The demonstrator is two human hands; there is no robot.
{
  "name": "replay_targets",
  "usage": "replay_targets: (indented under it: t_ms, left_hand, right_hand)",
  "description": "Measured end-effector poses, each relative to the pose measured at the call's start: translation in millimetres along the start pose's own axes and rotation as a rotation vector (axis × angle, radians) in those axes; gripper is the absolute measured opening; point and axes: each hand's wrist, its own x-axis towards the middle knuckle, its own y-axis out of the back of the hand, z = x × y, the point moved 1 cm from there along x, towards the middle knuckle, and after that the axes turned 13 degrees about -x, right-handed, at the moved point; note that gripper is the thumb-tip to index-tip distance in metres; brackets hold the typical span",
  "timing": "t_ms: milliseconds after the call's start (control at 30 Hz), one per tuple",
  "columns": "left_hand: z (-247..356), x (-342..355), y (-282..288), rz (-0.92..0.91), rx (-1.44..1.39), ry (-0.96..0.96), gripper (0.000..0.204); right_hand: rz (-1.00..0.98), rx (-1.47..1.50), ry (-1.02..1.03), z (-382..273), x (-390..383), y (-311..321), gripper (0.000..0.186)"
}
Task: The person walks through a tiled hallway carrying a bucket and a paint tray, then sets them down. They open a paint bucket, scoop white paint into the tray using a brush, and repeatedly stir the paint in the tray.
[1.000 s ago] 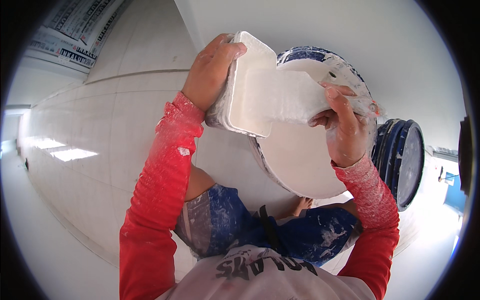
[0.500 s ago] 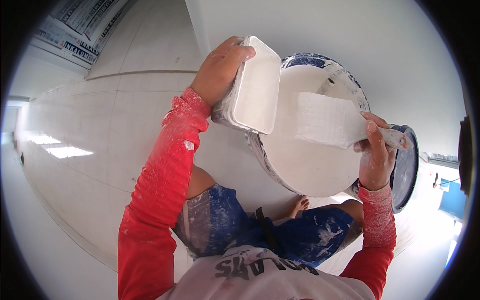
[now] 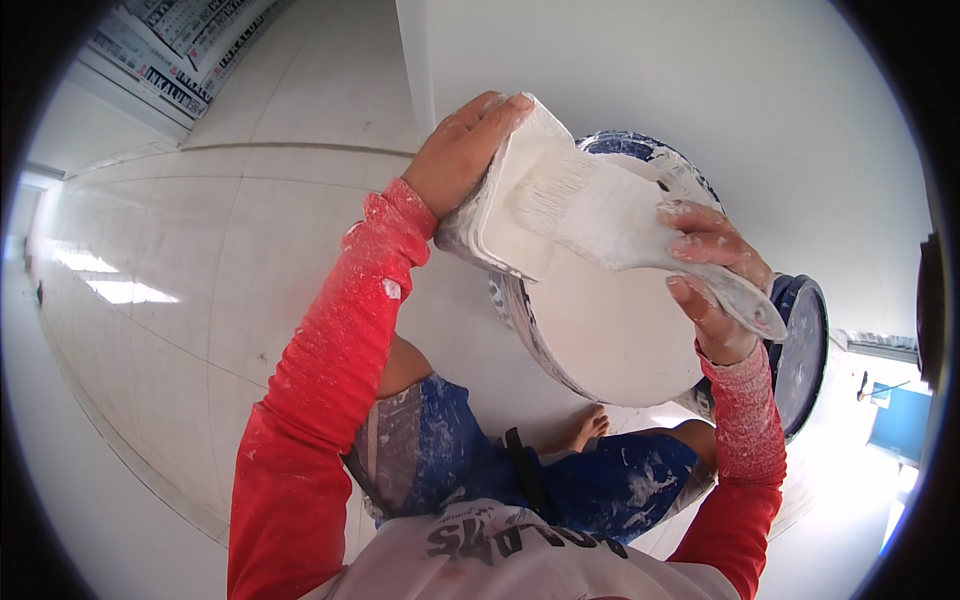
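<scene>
My left hand [image 3: 463,150] grips the far left rim of a white rectangular paint tray [image 3: 508,240], coated with white paint inside and tilted. In my right hand [image 3: 722,262] is a wide paintbrush [image 3: 622,215], its handle between thumb and fingers. The brush's white bristles reach over the tray's right side and into its opening; I cannot tell how firmly they touch the inside. Below both stands a large round bucket [image 3: 620,335] filled with white paint. Its dark blue rim is smeared, and a stick-like piece [image 3: 672,185] shows near its far side.
Right of the bucket is a dark blue round lid or second pail [image 3: 803,345]. A pale wall [image 3: 660,70] rises behind. Large glossy tiles [image 3: 300,260] cover the floor at left, with printed wrapped boards [image 3: 190,50] far left. My bare foot [image 3: 583,430] is near the bucket's front.
The brush has moved left from above the bucket into the tray's opening, its bristles now spread. The right hand's grip has turned, and the tray has shifted slightly right and nearer.
</scene>
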Motion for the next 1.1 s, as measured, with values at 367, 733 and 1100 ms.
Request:
replay_targets:
  t_ms: [367,733,1100]
  left_hand:
    - [-5,1,4,0.021,-0.073,0.104,0.043]
    - [-3,3,5,-0.028,-0.071,0.044,0.038]
    - [-4,4,4,-0.036,-0.056,0.048,0.041]
  right_hand:
    - [-0.08,0.153,-0.164,19,-11,-7,0.02]
    - [0.135,0.333,-0.231,23,-27,31,0.027]
    - [-0.076,0.441,-0.305,48,45,-20,0.022]
